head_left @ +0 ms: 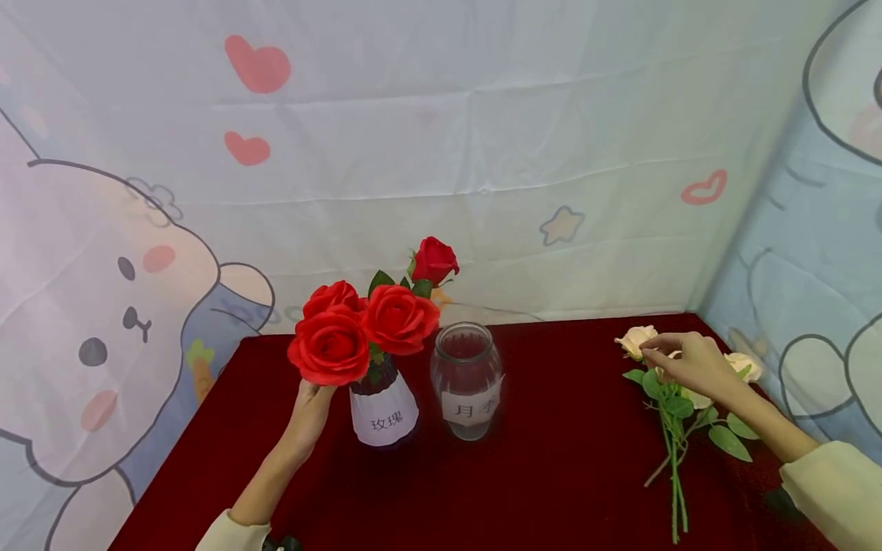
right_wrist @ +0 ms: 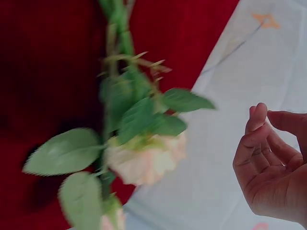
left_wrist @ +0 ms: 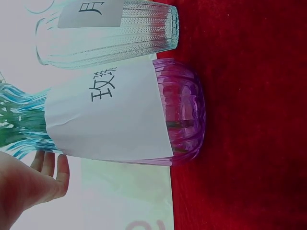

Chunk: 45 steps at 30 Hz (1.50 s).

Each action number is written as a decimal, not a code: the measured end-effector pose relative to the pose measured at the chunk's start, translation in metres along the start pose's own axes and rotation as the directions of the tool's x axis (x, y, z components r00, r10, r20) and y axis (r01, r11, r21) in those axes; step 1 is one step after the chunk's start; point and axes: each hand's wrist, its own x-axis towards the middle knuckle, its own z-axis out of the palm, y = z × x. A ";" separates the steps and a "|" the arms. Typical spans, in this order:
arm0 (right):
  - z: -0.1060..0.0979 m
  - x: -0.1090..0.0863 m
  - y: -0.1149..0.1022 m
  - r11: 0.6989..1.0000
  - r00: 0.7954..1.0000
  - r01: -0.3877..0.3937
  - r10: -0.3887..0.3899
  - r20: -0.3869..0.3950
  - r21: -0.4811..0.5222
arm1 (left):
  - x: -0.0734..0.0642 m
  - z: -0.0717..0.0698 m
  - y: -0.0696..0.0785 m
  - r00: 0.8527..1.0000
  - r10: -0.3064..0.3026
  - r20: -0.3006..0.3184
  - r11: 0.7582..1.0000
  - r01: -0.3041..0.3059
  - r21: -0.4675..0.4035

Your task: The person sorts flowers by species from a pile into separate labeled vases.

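Several red roses (head_left: 331, 346) with green leaves stand in a ribbed vase (left_wrist: 186, 110), bluish at the neck and purple at the base. A white paper label (head_left: 386, 417) with black characters wraps its middle. My left hand (head_left: 310, 413) is beside the neck under the blooms; its fingertips (left_wrist: 48, 160) touch the neck's side in the left wrist view. At the right lie cream roses (head_left: 635, 341) with leafy green stems. Over their blooms hovers my right hand (head_left: 692, 369), fingers loosely bent and thumb near the fingertips. Nothing shows between them in the right wrist view.
Right of the vase stands a clear glass jar (head_left: 467, 375) with a paper label, no flowers in it. A dark red cloth (head_left: 551, 459) covers the table. Behind and beside it hangs a pale cartoon-printed curtain (head_left: 496, 168).
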 end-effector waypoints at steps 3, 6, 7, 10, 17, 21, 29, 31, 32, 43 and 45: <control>-0.003 -0.009 0.011 0.999 0.999 -0.032 0.032 0.016 -0.002 | 0.000 0.001 0.001 1.000 0.003 0.004 1.000 -0.003 -0.004; -0.004 -0.016 0.020 0.999 0.998 -0.052 0.052 0.026 -0.008 | 0.000 0.001 0.003 1.000 -0.008 0.006 1.000 0.008 -0.002; -0.005 -0.018 0.022 0.998 0.998 -0.060 0.060 0.027 -0.009 | 0.000 0.001 0.003 1.000 -0.012 0.006 1.000 0.012 0.002; -0.006 -0.025 0.029 0.998 0.997 -0.070 0.070 0.031 0.002 | 0.000 0.000 0.005 0.999 -0.038 0.001 0.999 0.038 0.026; -0.005 -0.039 0.044 0.995 0.994 -0.096 0.095 0.051 0.005 | -0.006 -0.008 0.010 0.994 -0.104 0.045 0.992 0.100 0.081; -0.003 -0.046 0.051 0.993 0.992 -0.113 0.111 0.056 0.027 | -0.014 -0.017 0.013 0.993 -0.111 0.051 0.989 0.105 0.103; -0.004 -0.056 0.058 0.991 0.988 -0.135 0.135 0.071 -0.008 | -0.043 -0.030 0.027 0.990 -0.141 0.013 0.967 0.135 0.216; -0.005 -0.058 0.060 0.990 0.987 -0.141 0.142 0.080 -0.015 | -0.048 -0.029 0.031 0.991 -0.131 0.027 0.964 0.121 0.236; -0.006 -0.059 0.061 0.990 0.987 -0.140 0.142 0.081 -0.021 | -0.050 -0.028 0.033 0.991 -0.127 0.036 0.963 0.115 0.245; -0.004 -0.063 0.056 0.990 0.989 -0.134 0.135 0.059 -0.035 | -0.051 0.000 0.046 0.981 -0.035 0.191 0.977 -0.007 0.214; -0.004 -0.062 0.055 0.991 0.990 -0.130 0.131 0.057 -0.032 | -0.049 0.007 0.045 0.971 -0.005 0.239 0.977 -0.046 0.207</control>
